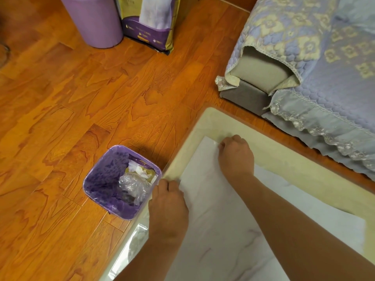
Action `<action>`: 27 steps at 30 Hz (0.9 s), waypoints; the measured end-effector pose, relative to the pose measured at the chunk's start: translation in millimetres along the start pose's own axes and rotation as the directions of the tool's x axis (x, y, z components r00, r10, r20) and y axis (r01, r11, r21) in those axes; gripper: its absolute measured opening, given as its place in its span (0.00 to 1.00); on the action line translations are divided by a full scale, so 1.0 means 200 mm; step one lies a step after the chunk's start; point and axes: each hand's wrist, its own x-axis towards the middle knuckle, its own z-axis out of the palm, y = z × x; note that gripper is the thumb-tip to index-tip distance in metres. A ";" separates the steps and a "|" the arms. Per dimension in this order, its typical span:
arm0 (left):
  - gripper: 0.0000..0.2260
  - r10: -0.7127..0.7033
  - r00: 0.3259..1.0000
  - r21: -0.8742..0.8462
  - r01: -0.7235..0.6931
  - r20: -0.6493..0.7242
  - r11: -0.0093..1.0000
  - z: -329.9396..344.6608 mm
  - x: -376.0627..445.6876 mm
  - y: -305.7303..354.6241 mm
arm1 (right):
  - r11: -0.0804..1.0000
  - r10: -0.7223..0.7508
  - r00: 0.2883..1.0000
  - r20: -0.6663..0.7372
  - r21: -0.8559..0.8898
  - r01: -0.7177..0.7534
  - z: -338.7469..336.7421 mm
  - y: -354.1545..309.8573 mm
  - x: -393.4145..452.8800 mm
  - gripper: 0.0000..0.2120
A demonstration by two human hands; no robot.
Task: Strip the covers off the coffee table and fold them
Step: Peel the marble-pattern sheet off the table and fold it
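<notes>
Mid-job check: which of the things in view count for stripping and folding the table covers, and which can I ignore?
Job:
coffee table
white cover
clear plastic cover
left hand, at the table edge
right hand, fingers curled at the white cover's corner

Ignore:
purple waste bin
tall purple bin
printed bag
sofa

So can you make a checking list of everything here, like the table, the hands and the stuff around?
Surface: coffee table, cream top, corner in view.
Job's things: white cover lying flat on it; clear plastic cover hanging over the near edge.
Clutter: nothing seen on the table.
Hands: left hand curled at the cover's edge; right hand curled at its far corner.
Cables: nothing seen.
Surroundings: wood floor; purple bin with rubbish beside the table; tall purple tub; bag; sofa with quilted cover.
</notes>
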 end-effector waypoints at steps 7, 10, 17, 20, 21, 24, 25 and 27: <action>0.18 0.012 1.000 -0.006 -0.012 -0.002 1.000 0.03 -0.01 -0.03 | 0.995 0.082 0.986 0.145 0.043 -0.089 -0.02 0.02 0.08 0.09; 0.17 0.044 0.998 -0.009 -0.044 -0.049 0.999 0.05 -0.03 -0.03 | 0.987 0.119 0.980 0.161 0.087 -0.134 -0.01 0.03 0.10 0.08; 0.24 0.101 0.994 -0.006 -0.102 -0.039 0.995 0.06 -0.06 -0.06 | 0.958 0.137 0.986 0.092 0.241 -0.156 0.03 0.06 0.07 0.06; 0.20 0.087 0.995 -0.105 -0.093 -0.058 0.990 0.07 -0.08 -0.09 | 0.930 0.177 0.978 0.109 0.307 -0.202 0.02 0.06 0.07 0.06; 0.18 0.078 0.996 -0.124 -0.083 -0.047 0.989 0.08 -0.08 -0.10 | 0.923 0.183 0.977 0.107 0.325 -0.208 0.03 0.06 0.07 0.06; 0.22 0.195 0.978 0.033 -0.193 -0.072 0.981 0.10 -0.09 -0.13 | 0.914 0.191 0.976 0.101 0.345 -0.214 0.03 0.06 0.08 0.05; 0.23 0.216 0.973 0.059 -0.211 -0.084 0.976 0.11 -0.09 -0.13 | 0.917 0.191 0.976 0.102 0.337 -0.214 0.04 0.06 0.08 0.05; 0.22 0.241 0.967 0.106 -0.232 -0.085 0.967 0.11 -0.09 -0.13 | 0.933 0.183 0.979 0.092 0.298 -0.202 0.05 0.05 0.08 0.06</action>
